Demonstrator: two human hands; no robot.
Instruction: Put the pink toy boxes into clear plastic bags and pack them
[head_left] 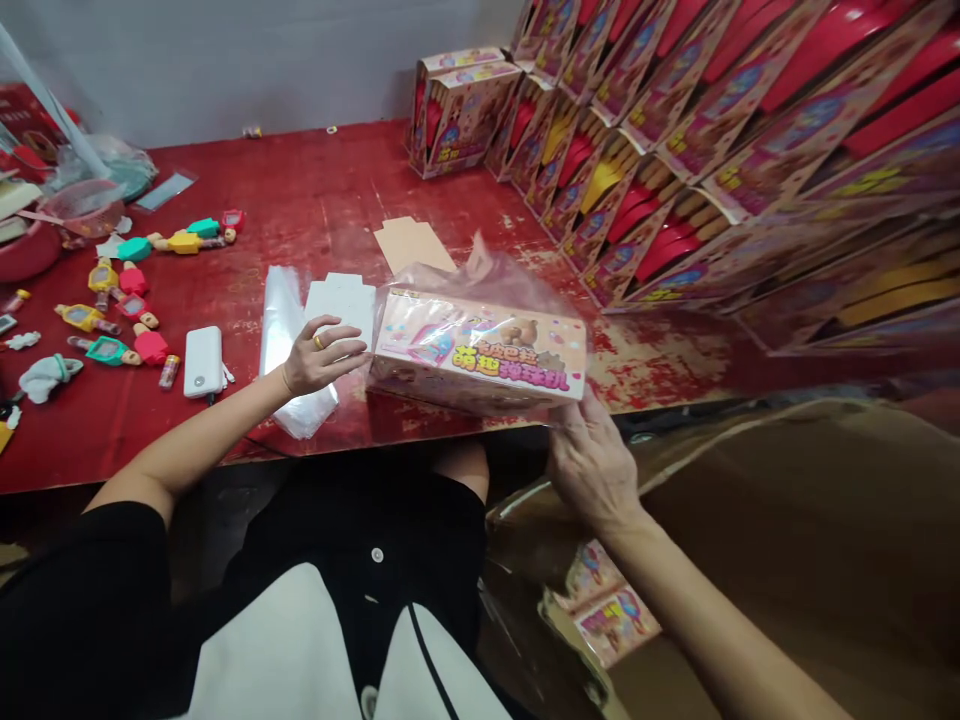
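Note:
A printed toy box (480,350) with a bear picture lies tilted at the front edge of the red table. Clear plastic film (517,285), seemingly a bag, surrounds it and stands up loosely behind. My right hand (592,460) grips the box's lower right corner through the film; some of its fingertips are hidden underneath. At the left end, my left hand (326,355) is open, fingers stretched toward the box. Whether they touch the film, I cannot tell. Below that hand lies a stack of clear plastic bags (300,400), with a white card (341,300) beside it.
Stacked toy boxes (637,200) line the table's right side. A tan card (412,245) lies behind the held box. At left are a white power bank (203,360), several small colourful toys (135,305) and a pink basket (82,210). A large carton (787,520) stands below right, boxes inside.

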